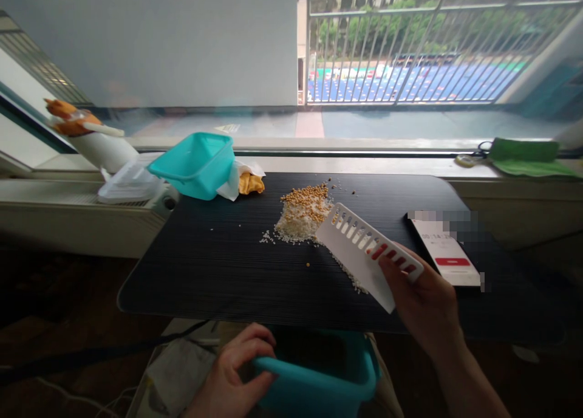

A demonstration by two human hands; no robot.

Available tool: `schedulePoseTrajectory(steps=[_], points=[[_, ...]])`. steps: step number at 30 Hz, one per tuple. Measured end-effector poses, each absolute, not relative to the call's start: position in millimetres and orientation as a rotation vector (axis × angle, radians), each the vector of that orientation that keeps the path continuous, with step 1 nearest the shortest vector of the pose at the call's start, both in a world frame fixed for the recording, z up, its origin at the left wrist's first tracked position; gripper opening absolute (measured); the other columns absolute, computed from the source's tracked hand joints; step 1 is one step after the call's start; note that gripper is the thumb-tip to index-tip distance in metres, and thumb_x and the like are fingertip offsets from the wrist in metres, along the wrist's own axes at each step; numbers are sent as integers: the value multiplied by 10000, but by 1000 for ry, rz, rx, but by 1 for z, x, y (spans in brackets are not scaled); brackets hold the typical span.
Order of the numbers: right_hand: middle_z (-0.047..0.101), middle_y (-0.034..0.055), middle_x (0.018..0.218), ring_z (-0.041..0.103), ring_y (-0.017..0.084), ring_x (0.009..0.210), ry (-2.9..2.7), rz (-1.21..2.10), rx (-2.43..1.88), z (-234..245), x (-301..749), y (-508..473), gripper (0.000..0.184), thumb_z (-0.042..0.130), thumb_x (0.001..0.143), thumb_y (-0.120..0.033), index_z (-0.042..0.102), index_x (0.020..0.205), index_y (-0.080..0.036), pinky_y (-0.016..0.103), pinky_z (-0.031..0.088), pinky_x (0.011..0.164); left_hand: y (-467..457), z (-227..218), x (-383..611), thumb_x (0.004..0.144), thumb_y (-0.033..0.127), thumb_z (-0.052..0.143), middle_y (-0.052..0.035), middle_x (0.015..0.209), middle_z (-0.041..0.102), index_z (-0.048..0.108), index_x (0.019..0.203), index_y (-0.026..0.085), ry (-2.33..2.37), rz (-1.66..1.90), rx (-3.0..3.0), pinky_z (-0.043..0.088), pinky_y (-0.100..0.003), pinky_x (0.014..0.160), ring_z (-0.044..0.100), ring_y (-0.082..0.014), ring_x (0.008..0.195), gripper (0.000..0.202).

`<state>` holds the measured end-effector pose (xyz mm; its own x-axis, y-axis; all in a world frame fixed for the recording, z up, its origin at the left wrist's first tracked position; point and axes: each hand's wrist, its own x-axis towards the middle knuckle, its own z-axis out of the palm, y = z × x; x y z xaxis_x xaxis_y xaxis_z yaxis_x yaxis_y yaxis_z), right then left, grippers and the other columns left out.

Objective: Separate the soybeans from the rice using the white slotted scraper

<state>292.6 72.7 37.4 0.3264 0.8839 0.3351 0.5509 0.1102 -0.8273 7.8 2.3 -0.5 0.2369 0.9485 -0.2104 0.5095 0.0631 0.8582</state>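
Observation:
My right hand (421, 296) grips a white slotted plastic plate (353, 248), tilted, with its far end beside a heap of white rice-like grains (296, 225). Yellow beans (310, 194) lie over the back of that heap. A thin line of white grains (353, 276) runs along the plate's lower edge on the black table (204, 266). Below the table's front edge, my left hand (239, 369) is closed around the rim of a turquoise plastic bin (319, 384). The bin's inside is dark, so its contents cannot be made out.
A second turquoise bin (194, 163) stands at the table's back left, beside a crumpled yellow and white wrapper (251, 183). A phone (444, 248) lies at the right. The windowsill holds a green cloth (523, 157), a tape roll (465, 160) and a clear plastic container (130, 184).

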Motion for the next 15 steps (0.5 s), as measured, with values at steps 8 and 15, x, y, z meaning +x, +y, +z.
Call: schedulePoseTrajectory(steps=[8, 15], points=[[795, 28, 834, 739, 219, 721, -1203, 480, -1617, 46, 294, 62, 289, 675, 807, -367, 759, 1009, -179, 270, 584, 653, 1, 2, 7, 698, 66, 633, -18, 957, 706, 718, 703, 211, 1413, 580, 1549, 536, -179, 760, 693, -192, 906, 168], [787, 23, 832, 726, 216, 708, -1257, 588, -1548, 44, 289, 63, 232, 670, 812, -346, 770, 971, -209, 278, 577, 630, 1, 1, 6, 697, 61, 645, -20, 948, 697, 720, 701, 212, 1403, 612, 1515, 530, -183, 763, 688, -193, 904, 168]])
